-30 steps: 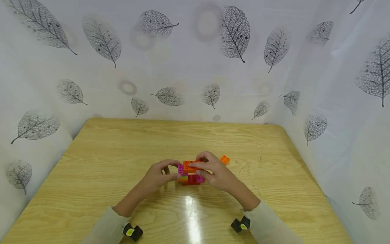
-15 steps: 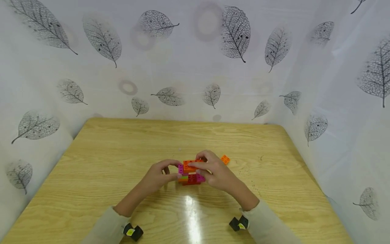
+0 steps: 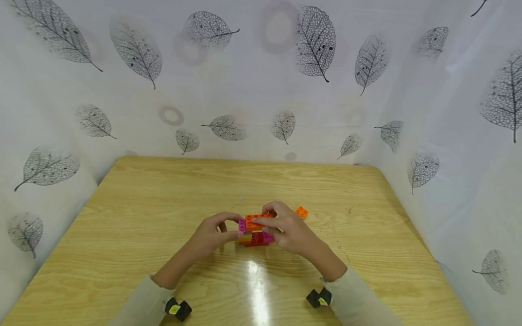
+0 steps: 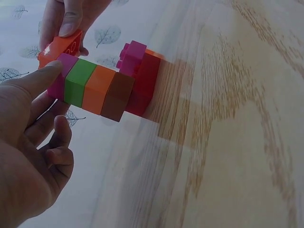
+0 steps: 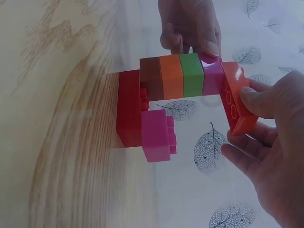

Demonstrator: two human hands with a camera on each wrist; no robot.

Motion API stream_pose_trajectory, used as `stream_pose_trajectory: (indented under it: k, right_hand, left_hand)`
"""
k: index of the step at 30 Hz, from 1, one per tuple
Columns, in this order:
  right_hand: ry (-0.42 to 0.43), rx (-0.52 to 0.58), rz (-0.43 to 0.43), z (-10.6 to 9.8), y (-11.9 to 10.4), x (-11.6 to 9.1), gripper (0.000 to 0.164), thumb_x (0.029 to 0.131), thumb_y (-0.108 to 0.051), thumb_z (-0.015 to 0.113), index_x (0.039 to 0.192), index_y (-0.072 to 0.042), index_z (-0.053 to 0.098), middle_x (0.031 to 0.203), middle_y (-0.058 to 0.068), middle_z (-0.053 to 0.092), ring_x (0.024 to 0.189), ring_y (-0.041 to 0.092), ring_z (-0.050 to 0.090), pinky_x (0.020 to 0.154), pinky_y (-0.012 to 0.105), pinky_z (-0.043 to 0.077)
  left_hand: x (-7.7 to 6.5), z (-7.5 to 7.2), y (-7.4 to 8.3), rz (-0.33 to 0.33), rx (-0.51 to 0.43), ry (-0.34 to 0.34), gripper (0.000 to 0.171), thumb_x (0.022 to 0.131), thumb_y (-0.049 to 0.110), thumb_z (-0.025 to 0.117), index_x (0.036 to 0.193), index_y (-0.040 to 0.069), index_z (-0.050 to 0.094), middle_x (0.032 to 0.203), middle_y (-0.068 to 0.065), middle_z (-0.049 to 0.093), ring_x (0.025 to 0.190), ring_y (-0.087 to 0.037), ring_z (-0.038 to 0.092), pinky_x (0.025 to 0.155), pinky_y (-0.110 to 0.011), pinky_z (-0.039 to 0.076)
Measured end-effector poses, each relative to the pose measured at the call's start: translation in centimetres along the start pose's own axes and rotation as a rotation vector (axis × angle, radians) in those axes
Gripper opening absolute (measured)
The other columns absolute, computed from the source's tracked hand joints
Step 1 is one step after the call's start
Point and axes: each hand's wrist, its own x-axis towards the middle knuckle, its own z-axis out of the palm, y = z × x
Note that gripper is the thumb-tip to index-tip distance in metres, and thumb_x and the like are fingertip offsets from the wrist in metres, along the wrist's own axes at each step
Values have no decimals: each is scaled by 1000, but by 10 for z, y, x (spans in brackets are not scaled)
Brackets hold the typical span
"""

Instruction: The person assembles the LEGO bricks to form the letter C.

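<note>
A stack of toy building bricks stands on the table. Its red base brick [image 5: 129,109] carries a magenta brick [image 5: 156,135] at one end. From the other end rises a column of brown [image 5: 151,78], orange [image 5: 171,76], green [image 5: 191,75] and magenta [image 5: 212,76] bricks. My left hand [image 3: 210,233] pinches the column's top magenta brick between thumb and fingers. An orange-red brick [image 5: 237,102] is in my right hand [image 3: 295,233], pinched between thumb and fingers. It touches the column's top at a tilt, with its hollow underside partly showing in the right wrist view.
A small orange brick [image 3: 302,213] lies loose on the wooden table [image 3: 163,190], just beyond my right hand. White leaf-printed cloth [image 3: 253,90] hangs around the table's back and sides. Black wrist devices [image 3: 178,309] sit at both cuffs.
Hardly anything differs. Both hands keep their hold on the bricks, and my right wrist has shifted very slightly left.
</note>
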Motion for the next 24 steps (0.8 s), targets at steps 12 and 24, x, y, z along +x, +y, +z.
stream_pose_trajectory:
  k: [12, 24]
  right_hand:
    - [-11, -13, -14, -1, 0, 1, 29, 89, -5, 76, 116, -13, 77, 117, 11, 61, 105, 21, 56, 81, 29, 51]
    - [-26, 21, 19, -1, -1, 0, 28, 91, -9, 74, 119, -13, 76, 119, 9, 61, 108, 21, 55, 85, 30, 51]
  left_hand:
    - [0, 0, 0, -21, -8, 9, 39, 88, 40, 78, 124, 31, 68, 113, -1, 67, 74, -22, 53, 50, -29, 47]
    - [-1, 0, 2, -1, -6, 3, 40, 88, 40, 78, 124, 28, 68, 116, 2, 66, 78, -22, 53, 52, -28, 46]
